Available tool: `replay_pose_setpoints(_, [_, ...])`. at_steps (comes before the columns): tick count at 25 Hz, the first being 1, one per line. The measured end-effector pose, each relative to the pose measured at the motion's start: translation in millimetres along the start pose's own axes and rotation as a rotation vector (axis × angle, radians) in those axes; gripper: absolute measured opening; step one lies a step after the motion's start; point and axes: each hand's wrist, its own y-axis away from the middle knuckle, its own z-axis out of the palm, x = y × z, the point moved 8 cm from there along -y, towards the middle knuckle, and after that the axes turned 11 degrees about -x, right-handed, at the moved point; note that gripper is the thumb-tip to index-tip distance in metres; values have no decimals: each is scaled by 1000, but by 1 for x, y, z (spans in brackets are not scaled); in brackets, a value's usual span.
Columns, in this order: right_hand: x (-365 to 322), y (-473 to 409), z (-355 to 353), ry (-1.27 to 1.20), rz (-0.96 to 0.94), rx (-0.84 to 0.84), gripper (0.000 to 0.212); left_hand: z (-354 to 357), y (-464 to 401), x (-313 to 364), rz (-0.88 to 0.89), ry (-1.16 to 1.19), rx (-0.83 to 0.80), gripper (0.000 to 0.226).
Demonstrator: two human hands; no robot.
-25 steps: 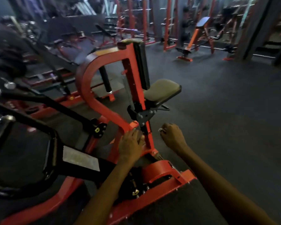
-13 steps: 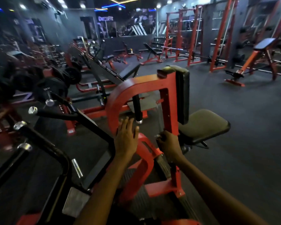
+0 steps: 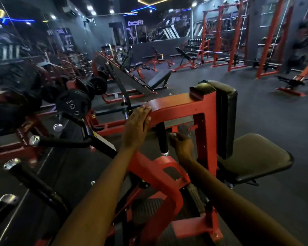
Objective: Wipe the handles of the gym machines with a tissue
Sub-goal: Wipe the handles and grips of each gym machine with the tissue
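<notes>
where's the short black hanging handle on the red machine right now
In the head view, the short black foam-covered handle hangs just right of centre under the curved red steel frame, between the left hand resting on the frame and the right hand.

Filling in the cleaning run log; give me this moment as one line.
left hand: flat on red frame | right hand: holds tissue beside black handle | contact: unclear
</notes>
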Motion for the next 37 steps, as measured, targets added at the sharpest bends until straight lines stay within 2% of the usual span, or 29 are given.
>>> replay_pose_setpoints(3, [-34, -21, 26, -105, -158, 62, 21, 1, -2, -2, 2, -30, 44, 45])
replay_pose_setpoints(5, [-26, -11, 39, -109, -241, 38, 26, 3, -2, -3, -11, -58, 64, 46])
replay_pose_setpoints(9, [16, -27, 32, 67, -152, 41, 23, 8, 1, -7, -29, -95, 101, 44])
replay_pose_setpoints(12, [-18, -52, 40, -92, -178, 76, 20, 7, 1, -8, -34, -115, 122, 45])
replay_pose_setpoints(15, [-19, -24, 36, -74, -244, 60, 30, 4, 2, -6, -39, -113, 139, 45])
replay_pose_setpoints(18, [32, -11, 29, 68, -76, -11, 28, 3, 5, -5, -27, -108, 161, 43])
replay_pose_setpoints(20, [17, -32, 35, 3, -112, -15, 23, 4, 5, -5, -14, -116, 169, 41])
replay_pose_setpoints(23, [-16, -62, 42, -97, -176, 1, 28, 6, 3, -7, -21, -117, 166, 41])
replay_pose_setpoints(25, [5, -60, 41, -35, -176, -35, 33, 7, 4, -6, -26, -127, 163, 43])
replay_pose_setpoints(27, [53, -53, 41, 51, -73, -129, 32, 6, 4, -7, -29, -132, 169, 46])
replay_pose_setpoints(29, [60, -60, 42, 114, -7, -183, 29, 4, 4, -7, -36, -135, 178, 48])
replay_pose_setpoints(31, [16, -79, 43, 69, -71, -143, 24, 3, 4, -7, -41, -137, 189, 49])
replay_pose_setpoints(33, [-24, -79, 44, -114, -164, -122, 23, 5, 3, -7, -36, -133, 182, 48])
replay_pose_setpoints(35, [-20, -57, 42, -124, -206, -112, 31, 7, 4, -8, -28, -124, 169, 45])
replay_pose_setpoints(37, [23, -38, 40, -60, -140, -133, 34, 10, 5, -7, 8, -121, 147, 41])
